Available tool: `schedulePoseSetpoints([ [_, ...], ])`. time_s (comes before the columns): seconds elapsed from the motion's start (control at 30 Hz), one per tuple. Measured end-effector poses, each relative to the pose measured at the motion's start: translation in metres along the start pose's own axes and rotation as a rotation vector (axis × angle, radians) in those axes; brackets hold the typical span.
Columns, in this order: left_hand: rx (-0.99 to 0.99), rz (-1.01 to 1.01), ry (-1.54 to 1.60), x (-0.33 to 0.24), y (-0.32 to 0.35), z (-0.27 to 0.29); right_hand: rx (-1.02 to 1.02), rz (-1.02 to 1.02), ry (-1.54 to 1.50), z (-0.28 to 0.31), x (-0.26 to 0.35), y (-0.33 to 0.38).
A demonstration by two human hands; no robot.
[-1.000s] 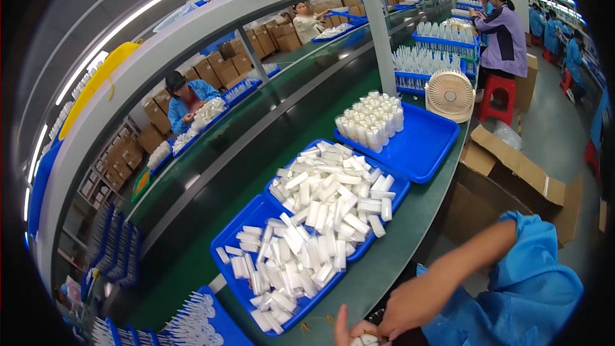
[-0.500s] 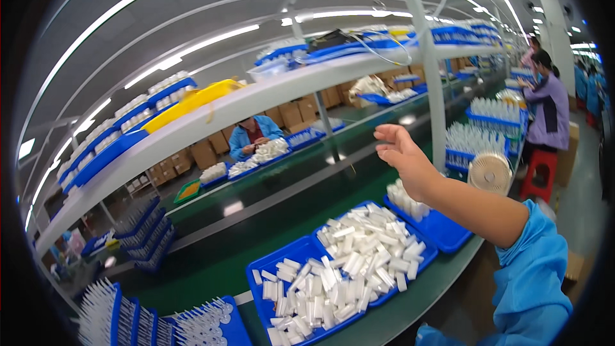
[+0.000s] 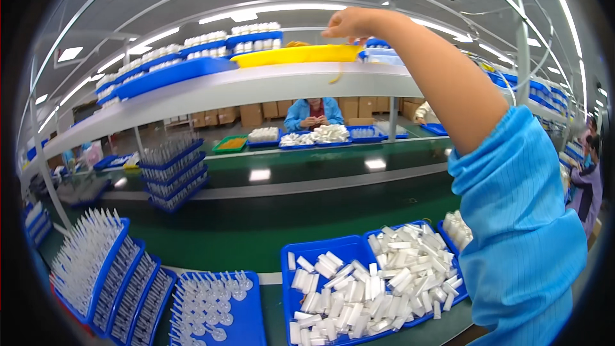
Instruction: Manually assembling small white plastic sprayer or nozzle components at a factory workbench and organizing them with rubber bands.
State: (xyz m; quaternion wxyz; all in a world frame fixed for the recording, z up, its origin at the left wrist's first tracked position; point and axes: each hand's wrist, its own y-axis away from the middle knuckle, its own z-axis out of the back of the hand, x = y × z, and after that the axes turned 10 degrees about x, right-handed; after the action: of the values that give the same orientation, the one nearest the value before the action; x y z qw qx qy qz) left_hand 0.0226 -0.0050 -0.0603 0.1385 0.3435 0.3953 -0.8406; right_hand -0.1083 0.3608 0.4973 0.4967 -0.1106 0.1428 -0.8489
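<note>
My right hand (image 3: 349, 24) is raised at the top of the view, over the right end of a yellow tray (image 3: 298, 56) on the overhead shelf. Its fingers are curled and pinched together; whatever they may hold is too small to make out. Some yellow-orange material (image 3: 297, 43) shows above the tray's rim. Below, on the bench, white rectangular plastic pieces (image 3: 349, 288) lie heaped across two blue trays (image 3: 296, 250). My left hand is out of view.
The white shelf (image 3: 256, 86) crosses above the green conveyor (image 3: 256, 234). Stacked blue trays of upright clear pieces (image 3: 90, 263) stand at the near left, beside a blue tray (image 3: 246, 320) with similar pieces. A person (image 3: 314, 115) in blue works across the line.
My right hand has risen from over the line to the yellow tray on the shelf. The view has turned left, and the fingers have closed from a loosely open pose.
</note>
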Motion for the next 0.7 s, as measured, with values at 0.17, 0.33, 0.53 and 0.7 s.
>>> schedulePoseSetpoints([
  [0.17,0.478,0.224,-0.196,0.059,0.044,-0.022,0.346,-0.144,-0.065,-0.014,0.001,-0.069],
  [0.33,1.039,0.412,0.031,0.052,0.008,-0.008,0.362,-0.19,-0.064,-0.025,0.01,-0.083],
  [0.53,0.979,0.374,0.031,0.061,0.02,-0.012,0.062,-0.004,0.069,-0.035,0.036,-0.062],
  [0.7,1.023,0.353,0.061,0.066,0.017,-0.017,0.211,-0.052,0.017,-0.022,0.003,-0.096],
])
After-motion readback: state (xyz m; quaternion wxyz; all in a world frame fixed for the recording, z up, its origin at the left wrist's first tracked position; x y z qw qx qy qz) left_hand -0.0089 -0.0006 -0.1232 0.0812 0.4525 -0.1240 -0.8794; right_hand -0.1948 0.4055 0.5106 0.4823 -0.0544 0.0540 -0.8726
